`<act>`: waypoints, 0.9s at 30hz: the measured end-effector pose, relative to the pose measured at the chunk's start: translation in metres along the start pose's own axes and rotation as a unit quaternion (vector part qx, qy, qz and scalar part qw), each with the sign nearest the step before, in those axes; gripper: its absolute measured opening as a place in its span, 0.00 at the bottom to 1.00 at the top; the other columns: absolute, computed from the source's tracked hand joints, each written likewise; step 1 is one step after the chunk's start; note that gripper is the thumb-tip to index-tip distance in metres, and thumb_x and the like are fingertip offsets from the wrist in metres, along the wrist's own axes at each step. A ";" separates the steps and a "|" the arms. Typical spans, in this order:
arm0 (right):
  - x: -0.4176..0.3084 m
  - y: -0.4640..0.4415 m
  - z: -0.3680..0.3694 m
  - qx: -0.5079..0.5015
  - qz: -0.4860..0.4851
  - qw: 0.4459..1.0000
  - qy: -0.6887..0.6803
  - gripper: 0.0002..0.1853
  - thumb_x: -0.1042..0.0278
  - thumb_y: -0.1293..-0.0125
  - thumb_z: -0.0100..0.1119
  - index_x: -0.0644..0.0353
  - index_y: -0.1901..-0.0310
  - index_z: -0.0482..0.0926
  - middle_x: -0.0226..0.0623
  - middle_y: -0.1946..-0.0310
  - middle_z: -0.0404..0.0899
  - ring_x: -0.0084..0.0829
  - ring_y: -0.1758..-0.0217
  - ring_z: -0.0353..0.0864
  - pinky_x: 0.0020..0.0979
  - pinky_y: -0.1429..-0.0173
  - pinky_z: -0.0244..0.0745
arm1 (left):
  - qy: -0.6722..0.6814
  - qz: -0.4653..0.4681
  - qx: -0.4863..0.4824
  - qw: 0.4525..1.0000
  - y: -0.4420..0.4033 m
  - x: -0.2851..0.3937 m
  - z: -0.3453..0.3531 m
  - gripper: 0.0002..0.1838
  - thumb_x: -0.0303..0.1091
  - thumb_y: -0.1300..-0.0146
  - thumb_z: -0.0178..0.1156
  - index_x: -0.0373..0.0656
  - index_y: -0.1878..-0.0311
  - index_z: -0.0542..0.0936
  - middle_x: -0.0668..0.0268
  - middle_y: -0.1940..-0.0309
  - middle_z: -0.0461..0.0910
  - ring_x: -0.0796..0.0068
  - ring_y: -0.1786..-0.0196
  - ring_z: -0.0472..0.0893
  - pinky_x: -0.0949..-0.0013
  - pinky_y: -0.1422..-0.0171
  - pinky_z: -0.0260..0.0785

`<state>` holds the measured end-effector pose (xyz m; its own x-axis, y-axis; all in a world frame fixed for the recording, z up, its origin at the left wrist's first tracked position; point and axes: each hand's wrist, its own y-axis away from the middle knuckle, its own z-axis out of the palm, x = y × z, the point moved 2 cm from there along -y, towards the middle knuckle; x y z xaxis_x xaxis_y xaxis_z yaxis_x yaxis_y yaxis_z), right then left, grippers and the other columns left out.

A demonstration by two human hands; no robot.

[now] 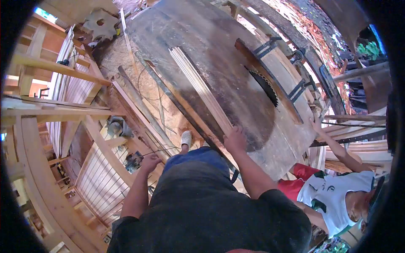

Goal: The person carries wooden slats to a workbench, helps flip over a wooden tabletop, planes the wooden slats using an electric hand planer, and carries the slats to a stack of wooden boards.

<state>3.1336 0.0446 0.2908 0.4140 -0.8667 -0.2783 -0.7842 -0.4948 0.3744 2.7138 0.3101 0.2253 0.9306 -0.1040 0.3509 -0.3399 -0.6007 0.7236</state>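
Note:
A bundle of thin, pale wooden strips [200, 86] lies lengthwise on the worn saw table [168, 21]. My right hand [235, 140] is closed around the near end of the strips. To the right of them, a toothed circular saw blade [265, 87] rises through the tabletop, beside a long wooden fence [270, 82]. My left hand [151, 162] hangs low at my left side, away from the table, with its fingers curled. Whether it holds anything is hidden. A thin dark line passes close by it.
Another person [337, 196] stands at the right, one hand [315, 125] at the table's edge. Clamps [297, 55] sit along the fence side. Timber framing [42, 168] fills the left. Sawdust and loose boards [139, 109] cover the ground beside the table.

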 end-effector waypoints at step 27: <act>-0.007 0.005 -0.008 -0.052 -0.047 0.989 0.132 0.59 0.44 0.47 0.81 0.66 0.22 0.57 0.63 0.28 0.66 0.58 0.23 0.66 0.52 0.24 0.67 | 0.194 -0.111 0.013 0.974 0.081 -0.072 0.054 0.33 0.50 0.42 0.76 0.35 0.41 0.82 0.54 0.52 0.87 0.62 0.50 0.87 0.61 0.46 0.79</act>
<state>3.1303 0.0476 0.3018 0.5998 -0.7961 -0.0801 -0.6909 -0.5658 0.4501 2.6261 0.2263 0.2268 0.8574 0.3366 0.3892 -0.1269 -0.5948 0.7938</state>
